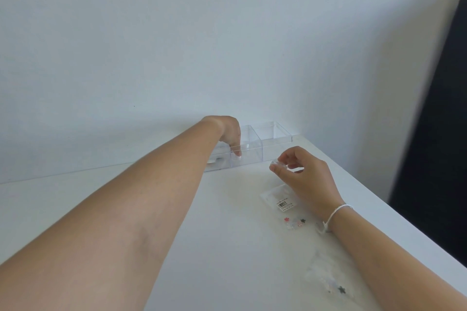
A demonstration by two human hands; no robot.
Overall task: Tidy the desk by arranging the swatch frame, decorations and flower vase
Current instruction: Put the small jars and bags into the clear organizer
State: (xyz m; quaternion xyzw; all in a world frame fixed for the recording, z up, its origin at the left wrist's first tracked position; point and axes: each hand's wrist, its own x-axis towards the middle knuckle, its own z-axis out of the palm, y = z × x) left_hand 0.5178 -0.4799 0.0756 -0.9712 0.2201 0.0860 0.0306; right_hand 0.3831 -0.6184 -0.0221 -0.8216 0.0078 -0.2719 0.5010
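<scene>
Left hand (228,137) reaches into the clear plastic divided organiser box (262,144) at the far side of the white bench (202,222), fingers curled down, looks like steadying it, while right hand (300,171) pinches a small clear decoration (279,165) just beside the box, probably to drop it in; can't tell if the left grips anything.

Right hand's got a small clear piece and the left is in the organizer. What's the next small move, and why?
Probably carry the clear piece left and up to the organizer and drop it into a compartment. The right hand pinches it just above the desk, close to the box, while the left hand reaches down into the middle compartment.
</scene>
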